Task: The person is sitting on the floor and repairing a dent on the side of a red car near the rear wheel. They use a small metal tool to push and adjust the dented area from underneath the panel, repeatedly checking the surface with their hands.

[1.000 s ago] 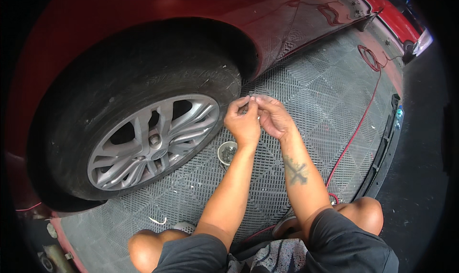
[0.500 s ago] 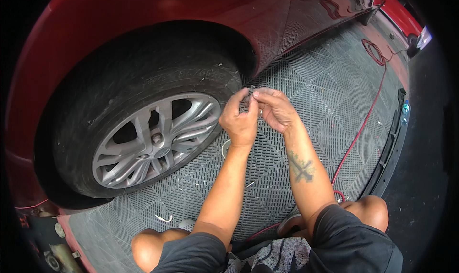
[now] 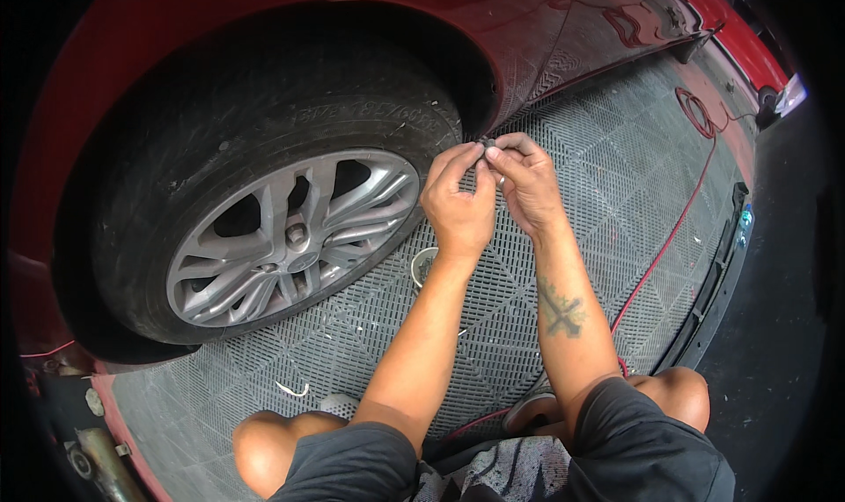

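Both my hands meet in front of the tyre's right edge, fingertips pinched around a small dark piece (image 3: pixel 489 142) whose kind I cannot make out. My left hand (image 3: pixel 459 198) grips it from the left between thumb and fingers. From the right, my right hand (image 3: pixel 528 181) pinches the same piece, its thumb on top; a ring shows on one finger. To the left stands a car wheel with a silver alloy rim (image 3: pixel 304 229) and a black tyre (image 3: pixel 220 150), under a red fender (image 3: pixel 422 9).
Behind my left forearm a round white container (image 3: pixel 422 264) sits on the grey grid floor (image 3: pixel 616 212). A red hose (image 3: pixel 660 247) runs along the right, coiled at the far end. A white hooked strip (image 3: pixel 295 389) lies near my left knee. Dark trim (image 3: pixel 704 295) edges the floor.
My hands have moved slightly up and to the right in the picture, still pinching the small piece together. More of the white container shows beside my left forearm.
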The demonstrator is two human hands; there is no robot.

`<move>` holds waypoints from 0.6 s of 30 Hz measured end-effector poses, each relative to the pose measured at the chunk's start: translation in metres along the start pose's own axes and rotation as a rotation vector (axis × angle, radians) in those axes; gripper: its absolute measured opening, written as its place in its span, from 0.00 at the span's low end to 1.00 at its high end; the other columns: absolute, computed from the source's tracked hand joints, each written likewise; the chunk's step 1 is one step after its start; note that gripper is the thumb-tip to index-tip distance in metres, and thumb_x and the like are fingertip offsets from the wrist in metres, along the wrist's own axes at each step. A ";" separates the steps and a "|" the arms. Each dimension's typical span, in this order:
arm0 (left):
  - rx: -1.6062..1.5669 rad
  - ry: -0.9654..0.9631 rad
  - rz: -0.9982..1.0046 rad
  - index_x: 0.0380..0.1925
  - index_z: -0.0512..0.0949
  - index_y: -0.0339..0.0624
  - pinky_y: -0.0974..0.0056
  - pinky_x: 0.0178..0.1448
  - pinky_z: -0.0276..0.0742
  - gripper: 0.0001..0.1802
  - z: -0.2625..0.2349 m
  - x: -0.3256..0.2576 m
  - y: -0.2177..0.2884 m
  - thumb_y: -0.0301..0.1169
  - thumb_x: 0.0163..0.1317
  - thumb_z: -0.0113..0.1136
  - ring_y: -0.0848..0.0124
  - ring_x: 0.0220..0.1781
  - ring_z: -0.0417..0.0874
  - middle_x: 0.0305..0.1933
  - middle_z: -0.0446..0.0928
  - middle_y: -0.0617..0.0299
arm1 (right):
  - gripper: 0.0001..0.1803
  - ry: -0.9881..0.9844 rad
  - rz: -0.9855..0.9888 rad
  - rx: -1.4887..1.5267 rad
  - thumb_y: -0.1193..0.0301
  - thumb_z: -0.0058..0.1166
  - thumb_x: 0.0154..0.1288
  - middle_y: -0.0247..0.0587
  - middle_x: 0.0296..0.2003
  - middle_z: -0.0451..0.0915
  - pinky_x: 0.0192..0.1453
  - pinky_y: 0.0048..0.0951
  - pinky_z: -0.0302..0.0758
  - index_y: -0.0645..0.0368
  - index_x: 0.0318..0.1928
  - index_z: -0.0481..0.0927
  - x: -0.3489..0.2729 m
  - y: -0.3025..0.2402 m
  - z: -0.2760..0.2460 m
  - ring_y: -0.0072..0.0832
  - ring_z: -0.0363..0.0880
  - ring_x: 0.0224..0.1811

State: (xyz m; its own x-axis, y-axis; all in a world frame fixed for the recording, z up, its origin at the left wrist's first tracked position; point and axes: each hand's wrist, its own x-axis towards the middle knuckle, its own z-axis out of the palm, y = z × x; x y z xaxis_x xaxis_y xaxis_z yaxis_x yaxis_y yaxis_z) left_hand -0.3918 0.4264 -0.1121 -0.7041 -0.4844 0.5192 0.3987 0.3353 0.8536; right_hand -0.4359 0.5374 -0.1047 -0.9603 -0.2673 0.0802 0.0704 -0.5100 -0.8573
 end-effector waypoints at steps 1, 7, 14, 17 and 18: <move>-0.030 -0.016 -0.021 0.48 0.87 0.32 0.61 0.58 0.85 0.12 -0.001 -0.001 0.000 0.22 0.64 0.69 0.63 0.52 0.89 0.51 0.87 0.51 | 0.08 -0.018 -0.022 0.010 0.78 0.65 0.71 0.41 0.38 0.87 0.48 0.25 0.84 0.64 0.48 0.82 0.000 -0.001 0.001 0.24 0.87 0.42; -0.688 -0.090 -0.469 0.52 0.85 0.30 0.64 0.62 0.82 0.12 -0.004 0.009 0.004 0.22 0.71 0.64 0.69 0.54 0.86 0.52 0.86 0.53 | 0.10 -0.120 -0.092 -0.165 0.80 0.67 0.69 0.41 0.40 0.87 0.52 0.26 0.85 0.62 0.48 0.82 0.003 -0.016 -0.006 0.24 0.87 0.43; -0.698 -0.208 -0.505 0.54 0.84 0.29 0.66 0.63 0.81 0.14 -0.009 0.013 0.003 0.28 0.74 0.67 0.70 0.54 0.86 0.52 0.86 0.54 | 0.13 -0.128 -0.094 -0.432 0.79 0.70 0.66 0.42 0.41 0.88 0.53 0.25 0.85 0.67 0.49 0.83 0.003 -0.032 -0.002 0.25 0.88 0.46; -0.570 -0.189 -0.479 0.53 0.86 0.30 0.66 0.60 0.82 0.14 -0.006 0.012 0.003 0.28 0.73 0.68 0.70 0.54 0.87 0.53 0.87 0.53 | 0.14 -0.103 -0.010 -0.458 0.77 0.69 0.67 0.45 0.43 0.89 0.54 0.27 0.85 0.69 0.51 0.85 0.001 -0.034 -0.006 0.27 0.88 0.47; -0.511 -0.185 -0.471 0.52 0.86 0.30 0.66 0.60 0.83 0.14 -0.005 0.012 0.004 0.29 0.73 0.68 0.69 0.53 0.87 0.54 0.87 0.52 | 0.16 -0.136 0.015 -0.421 0.75 0.68 0.69 0.48 0.45 0.90 0.55 0.29 0.85 0.70 0.54 0.85 0.003 -0.032 -0.015 0.29 0.89 0.47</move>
State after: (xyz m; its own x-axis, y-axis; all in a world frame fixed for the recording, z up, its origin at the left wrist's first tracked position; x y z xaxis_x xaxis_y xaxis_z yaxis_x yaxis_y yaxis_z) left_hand -0.3957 0.4183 -0.1021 -0.9392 -0.3240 0.1139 0.2214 -0.3177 0.9220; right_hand -0.4450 0.5651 -0.0842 -0.9135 -0.3920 0.1084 -0.0592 -0.1355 -0.9890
